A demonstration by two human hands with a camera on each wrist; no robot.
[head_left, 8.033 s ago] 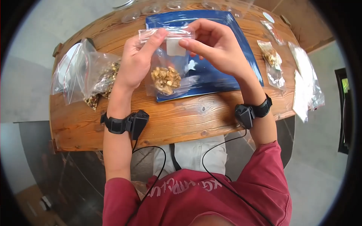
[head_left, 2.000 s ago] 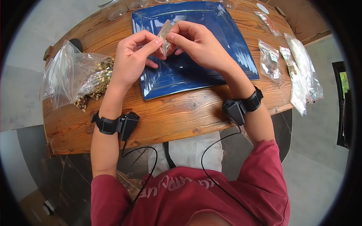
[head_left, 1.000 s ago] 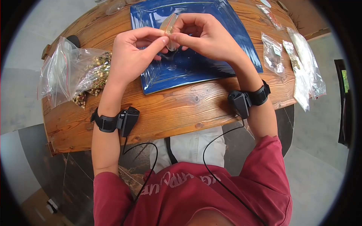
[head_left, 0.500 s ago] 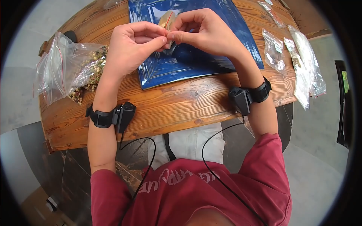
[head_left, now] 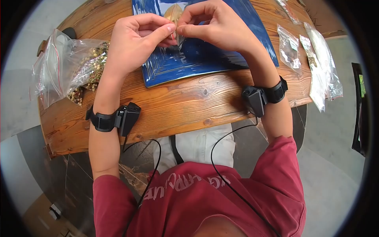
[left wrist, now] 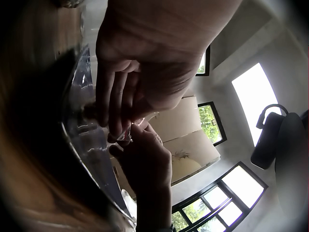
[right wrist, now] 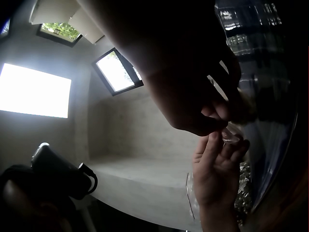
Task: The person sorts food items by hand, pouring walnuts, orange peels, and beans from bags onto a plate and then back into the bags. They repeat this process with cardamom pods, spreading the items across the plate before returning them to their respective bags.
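Note:
Over the blue square plate (head_left: 189, 65), both hands pinch a small clear zip bag (head_left: 173, 12) with a red line along its mouth and something tan inside. My left hand (head_left: 138, 39) grips one side between thumb and forefinger, the other fingers curled behind. On the opposite side, my right hand (head_left: 219, 27) has its thumb and fingertips close to the left thumb. In the right wrist view a clear bit of the bag (right wrist: 231, 137) shows between the fingers, most of it hidden by the dark right hand.
On the left of the wooden table (head_left: 173, 112) lies a large zip bag (head_left: 92, 67) of mixed beans or grains. Several clear packets, including a labelled bag (head_left: 289, 51) and a long white-and-clear packet (head_left: 321, 63), lie at the right edge. Cables run from both wrist cameras.
Eight seconds ago the hands held a bag of walnut pieces; from two seconds ago it is this tan one. Both hands have since shifted slightly up in the head view, still pinching it.

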